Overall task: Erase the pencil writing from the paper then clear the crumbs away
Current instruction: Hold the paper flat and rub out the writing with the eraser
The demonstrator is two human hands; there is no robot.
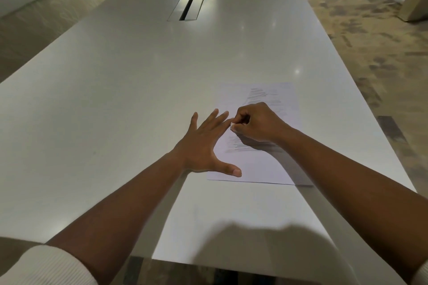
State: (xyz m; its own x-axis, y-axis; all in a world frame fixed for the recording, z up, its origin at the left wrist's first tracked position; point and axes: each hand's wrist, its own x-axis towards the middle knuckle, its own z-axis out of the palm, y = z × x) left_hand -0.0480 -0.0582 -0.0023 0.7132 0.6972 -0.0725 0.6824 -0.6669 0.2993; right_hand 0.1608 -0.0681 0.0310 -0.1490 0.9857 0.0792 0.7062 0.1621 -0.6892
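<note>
1. My left hand (203, 146) lies flat with the fingers spread and straight. The palm rests mostly on the white table (115, 99), while the thumb and the fingertips press on the left edge of the paper (259, 169). This grip holds nothing; it only keeps the sheet from sliding.

2. The paper lies on the right part of the table, close to the right edge and a little in front of me. It is a single white sheet, flat, with grey pencil writing (264, 93) in short lines. Some lines show beyond my right hand and some below it; they look faint and smeared, and I cannot read them.

3. My right hand (259, 122) is over the middle of the sheet, with the fingers curled tight. This grip pinches a small white eraser (232, 126), and only its end shows at the fingertips.

4. I judge that the erasing step is in hand, with much writing left. The next move calls for short strokes with firm pressure, with the left hand pressing so the thin sheet does not wrinkle. I cannot see any crumbs yet; clearing them comes later.
</note>
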